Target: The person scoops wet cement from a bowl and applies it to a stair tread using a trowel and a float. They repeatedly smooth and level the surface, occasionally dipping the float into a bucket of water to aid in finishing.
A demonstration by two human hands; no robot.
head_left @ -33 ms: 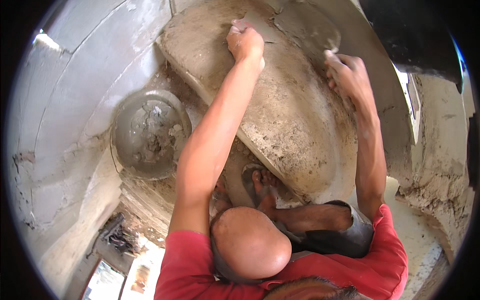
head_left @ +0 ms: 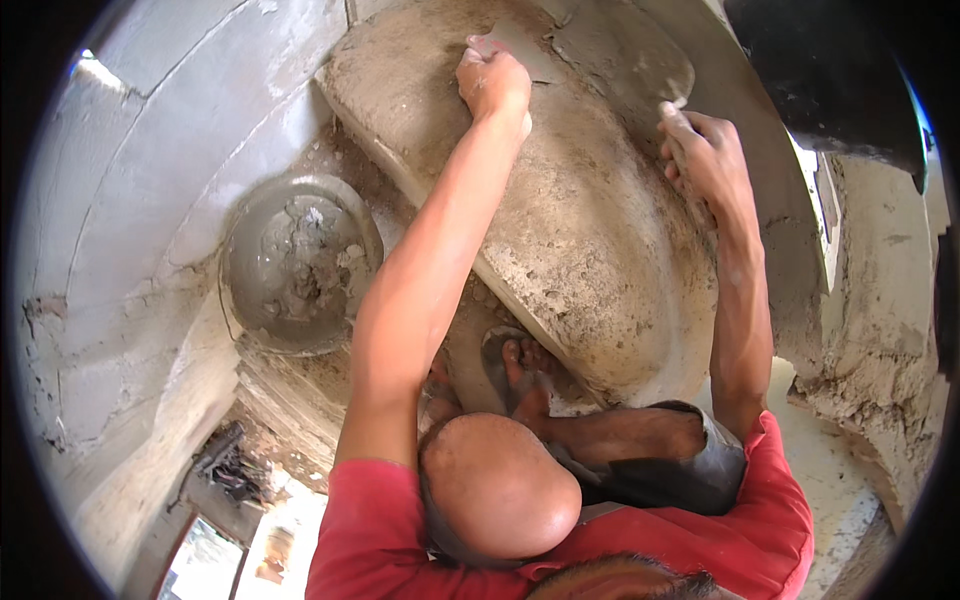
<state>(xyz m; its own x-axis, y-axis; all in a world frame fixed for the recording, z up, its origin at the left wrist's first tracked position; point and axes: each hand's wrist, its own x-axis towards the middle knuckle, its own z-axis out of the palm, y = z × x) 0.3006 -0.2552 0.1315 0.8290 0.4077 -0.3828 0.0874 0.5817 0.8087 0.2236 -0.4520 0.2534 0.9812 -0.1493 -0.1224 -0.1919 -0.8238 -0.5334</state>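
The curved concrete slab spans the upper middle, roughly plastered. Left of it a metal pan holds grey mortar. The left hand is fisted on what may be a flat trowel blade. The right hand rests against the slab's right side, fingers together.

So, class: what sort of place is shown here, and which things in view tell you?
Probably a building site: a round pan of grey mortar, bare block walls, and a rough step being plastered, left hand holding a trowel.
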